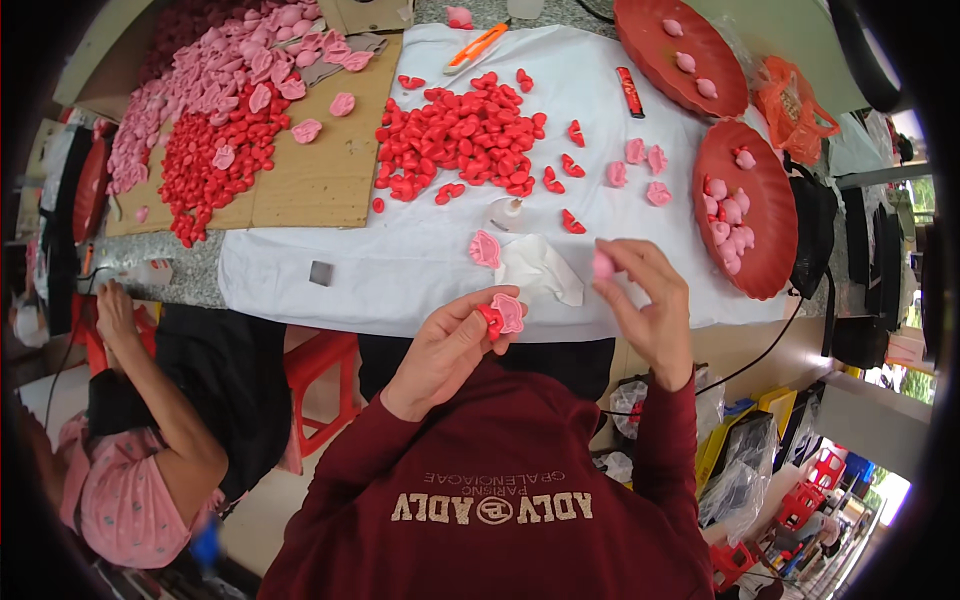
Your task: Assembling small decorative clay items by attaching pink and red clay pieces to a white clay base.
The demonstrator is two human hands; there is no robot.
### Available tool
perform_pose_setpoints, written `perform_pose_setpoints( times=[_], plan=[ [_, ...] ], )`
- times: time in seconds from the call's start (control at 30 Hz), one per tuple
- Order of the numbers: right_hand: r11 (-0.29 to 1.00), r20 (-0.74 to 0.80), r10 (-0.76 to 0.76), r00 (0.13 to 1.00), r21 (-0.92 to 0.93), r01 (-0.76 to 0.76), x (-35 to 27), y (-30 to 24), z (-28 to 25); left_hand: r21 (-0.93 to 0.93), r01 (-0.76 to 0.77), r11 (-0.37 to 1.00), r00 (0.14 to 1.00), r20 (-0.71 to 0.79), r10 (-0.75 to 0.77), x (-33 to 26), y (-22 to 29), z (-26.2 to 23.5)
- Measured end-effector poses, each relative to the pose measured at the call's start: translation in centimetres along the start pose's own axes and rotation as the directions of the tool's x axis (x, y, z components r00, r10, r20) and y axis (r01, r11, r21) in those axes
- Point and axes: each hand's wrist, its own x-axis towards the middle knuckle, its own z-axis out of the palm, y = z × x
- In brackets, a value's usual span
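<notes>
My left hand pinches a small red piece joined to a pink shell-shaped piece, just above the near edge of the white cloth. A little to the right, my right hand is raised and holds a small pink piece between thumb and fingertips. Another pink shell-shaped piece lies on the cloth beside a crumpled white tissue. Behind them stands a small white bottle. Farther back is a heap of red pieces.
Two red trays with pink pieces sit at the right. Cardboard at the left carries red and pink pieces. An orange cutter lies at the back. Another person sits low on the left by a red stool.
</notes>
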Motion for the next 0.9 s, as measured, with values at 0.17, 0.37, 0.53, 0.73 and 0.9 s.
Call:
perform_pose_setpoints(
  times=[0.17,0.37,0.53,0.73,0.9],
  plan=[
    [0.972,0.046,-0.104,0.993,0.217,0.092,-1.8,-3.7,3.1,0.001,-0.028,1.0,0.999,0.015,0.028,0.0,-0.2,0.2],
    [0.953,0.044,-0.135,0.99,0.279,0.118,-1.7,-4.0,4.6,0.001,-0.007,1.0,0.998,-0.056,0.007,-0.3,-0.2,0.2],
    [0.959,0.063,-0.154,0.986,0.248,0.134,-1.7,-4.0,4.7,0.009,0.007,1.0,0.998,-0.06,-0.007,-0.3,-0.3,0.2],
    [0.963,0.083,-0.153,0.985,0.236,0.13,-1.8,-4.0,4.6,0.048,0.004,0.999,0.999,-0.053,-0.001,-0.5,-0.4,0.2],
    [0.957,0.132,-0.108,0.985,0.282,0.067,-1.9,-3.9,4.3,0.057,0.009,0.998,0.999,-0.052,-0.006,-0.4,-0.4,0.2]
  ],
)
